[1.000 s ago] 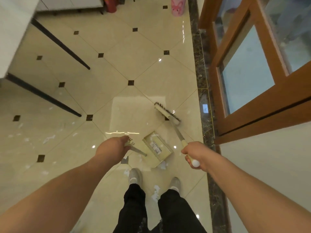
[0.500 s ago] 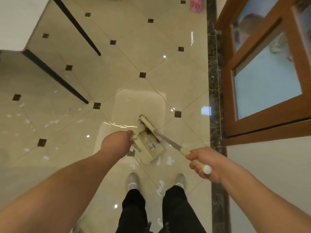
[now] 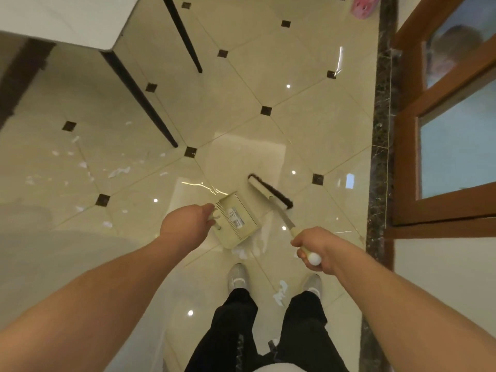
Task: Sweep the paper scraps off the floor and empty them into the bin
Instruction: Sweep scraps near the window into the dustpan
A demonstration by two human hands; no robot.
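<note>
My left hand (image 3: 185, 221) grips the handle of a cream dustpan (image 3: 237, 220) that stands on the floor just ahead of my feet. My right hand (image 3: 312, 248) is closed around the pale handle of a broom; the broom head (image 3: 269, 191) with dark bristles rests on the tile just right of the dustpan. White paper scraps (image 3: 243, 252) lie at the dustpan's near edge, another scrap (image 3: 280, 291) sits between my shoes, and several more (image 3: 118, 171) are scattered at the left under the table. A pink bin (image 3: 365, 6) stands far off at the top.
A white table (image 3: 61, 20) with thin black legs (image 3: 139, 95) takes up the upper left. A dark marble strip (image 3: 381, 130) runs along the right, beside a wooden-framed glass door (image 3: 456, 146). My shoes and black trousers (image 3: 241, 326) are at the bottom.
The broom head has swung away from the dustpan to its right. The dustpan has shifted slightly right and forward in my left hand. The view has tilted further down.
</note>
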